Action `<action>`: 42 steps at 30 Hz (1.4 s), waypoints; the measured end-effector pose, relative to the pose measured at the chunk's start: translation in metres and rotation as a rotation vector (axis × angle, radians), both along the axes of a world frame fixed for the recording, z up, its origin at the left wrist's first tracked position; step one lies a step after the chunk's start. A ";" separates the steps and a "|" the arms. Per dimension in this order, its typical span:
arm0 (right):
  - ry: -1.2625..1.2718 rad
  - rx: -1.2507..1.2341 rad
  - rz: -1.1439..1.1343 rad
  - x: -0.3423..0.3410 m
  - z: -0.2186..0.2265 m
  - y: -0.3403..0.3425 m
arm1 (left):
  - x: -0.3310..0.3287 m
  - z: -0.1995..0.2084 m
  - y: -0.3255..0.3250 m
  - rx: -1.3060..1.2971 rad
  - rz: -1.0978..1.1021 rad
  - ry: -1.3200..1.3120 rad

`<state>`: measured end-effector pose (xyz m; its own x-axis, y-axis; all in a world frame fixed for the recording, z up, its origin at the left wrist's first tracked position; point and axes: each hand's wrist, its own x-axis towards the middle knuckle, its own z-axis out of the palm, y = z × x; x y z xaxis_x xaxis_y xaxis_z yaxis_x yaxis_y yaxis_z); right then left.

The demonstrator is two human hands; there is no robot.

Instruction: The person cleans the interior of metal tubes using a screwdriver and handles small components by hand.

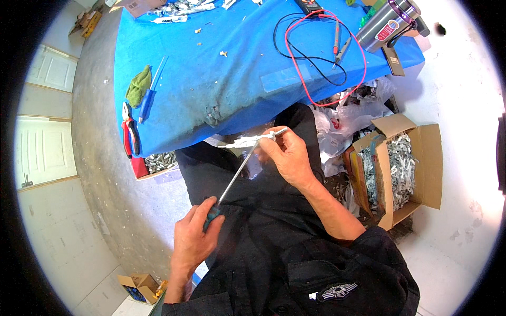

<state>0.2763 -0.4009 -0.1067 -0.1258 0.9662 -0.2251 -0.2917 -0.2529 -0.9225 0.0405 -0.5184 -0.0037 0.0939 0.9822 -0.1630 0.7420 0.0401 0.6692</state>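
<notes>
Above your lap, your right hand (290,160) pinches the white part (247,142) toward its right end, while your left hand (195,234) wraps around the handle of the screwdriver (236,176). Both hands full, then! And the line to watch: the part lies up and to the right of your left hand, long axis nearly crosswise, right end a touch higher, and the shaft slants up to it by your right thumb. Whether the tip touches or sits just short, I can't tell. Right hand nearer, plainly, since it has the part; left hand well back.

Beyond them, the blue surface (242,52): pliers (129,138) at its left edge, a blue driver (147,105) near them, a green cloth (138,87) just beside that. Over right, the red lead (363,58) loops below the meter (310,6), the flask (387,26) by the corner.

Out into the room: plastic bags (363,113) beside the open carton (429,174) of pieces (403,163); off left, grey floor (100,105) and a white door (45,152).
</notes>
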 end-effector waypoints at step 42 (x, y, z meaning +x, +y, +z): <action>-0.194 0.020 0.356 0.049 0.009 0.010 | -0.049 0.031 0.057 -0.246 -0.188 -0.082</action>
